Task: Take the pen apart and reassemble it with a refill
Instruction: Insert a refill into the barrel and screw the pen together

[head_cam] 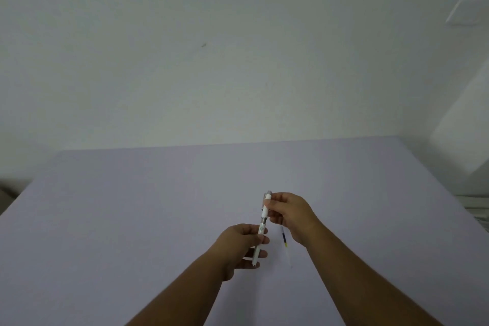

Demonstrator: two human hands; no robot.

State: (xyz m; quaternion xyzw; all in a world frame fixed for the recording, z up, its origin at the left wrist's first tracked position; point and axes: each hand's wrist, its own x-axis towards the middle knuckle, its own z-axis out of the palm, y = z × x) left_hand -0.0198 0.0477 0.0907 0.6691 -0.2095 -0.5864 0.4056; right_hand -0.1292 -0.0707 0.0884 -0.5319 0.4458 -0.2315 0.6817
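Observation:
A white pen (263,222) is held nearly upright above the lilac table (132,206), its clip end pointing away from me. My left hand (242,246) grips the pen's lower half, the tip poking out below the fingers. My right hand (289,216) pinches the upper end by the clip between thumb and fingers. A thin refill (285,245), clear with a dark and yellow section, lies on the table just under and to the right of my right wrist, partly hidden by it.
A pale wall (238,47) rises behind the table's far edge. A white block (465,124) stands at the right, with stacked white items (476,209) below it. A dark corner shows beyond the table's left edge.

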